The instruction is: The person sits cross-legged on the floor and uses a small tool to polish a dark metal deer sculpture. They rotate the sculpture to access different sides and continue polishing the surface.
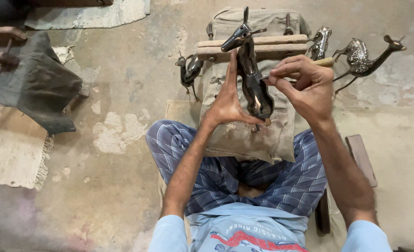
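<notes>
A dark polished metal deer figurine (251,77) stands upright over my lap, head towards the far side. My left hand (226,103) grips its body from the left, fingers stretched up along its neck. My right hand (305,84) is closed on a thin tool with a wooden handle (326,61); the tool's metal tip touches the deer's side. Under the figurine lies a dusty beige padded cloth (244,133) across my knees.
A wooden clamp of two bars (258,46) lies beyond the figurine. Other metal deer rest on the concrete floor: a dark one (188,70) left, two engraved ones (320,42) (365,57) right. A dark cloth (41,81) and mats lie left. A wood block (361,158) sits right.
</notes>
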